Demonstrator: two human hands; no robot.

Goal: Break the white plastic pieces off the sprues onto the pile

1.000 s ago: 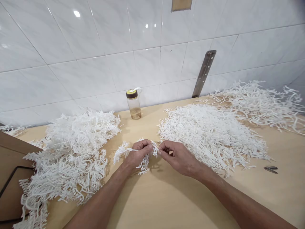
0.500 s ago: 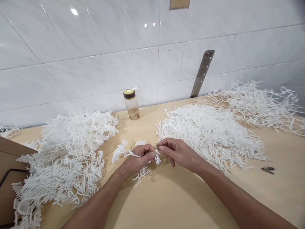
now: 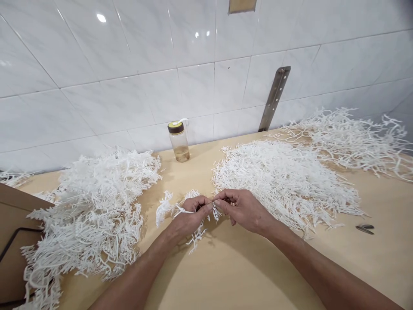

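My left hand (image 3: 193, 213) is closed on a white branched plastic-looking strand (image 3: 165, 209), whose frilly end sticks out to the left. More thin white twigs (image 3: 197, 239) hang below the fingers. Thumb and forefinger of my right hand (image 3: 240, 209) pinch at a small white tuft (image 3: 216, 213) of the strand, and the two hands' fingertips meet. The exact pinched bit is hidden between them. A heap of frilly white branched strands (image 3: 100, 206) lies left of my hands. Right behind my right hand is a spread pile of short white pieces (image 3: 284, 176).
At the back stands a clear bottle (image 3: 181, 144) with some liquid. Long stringy white branches (image 3: 351, 142) lie far right. A perforated metal strip (image 3: 274, 99) rises against the tiled wall. A small dark two-part object (image 3: 365, 229) lies at right; a brown box (image 3: 19, 241) is at left.
My right fingertips have moved in to meet the left ones at the white tuft. The left hand and its strand have shifted slightly right in the view.
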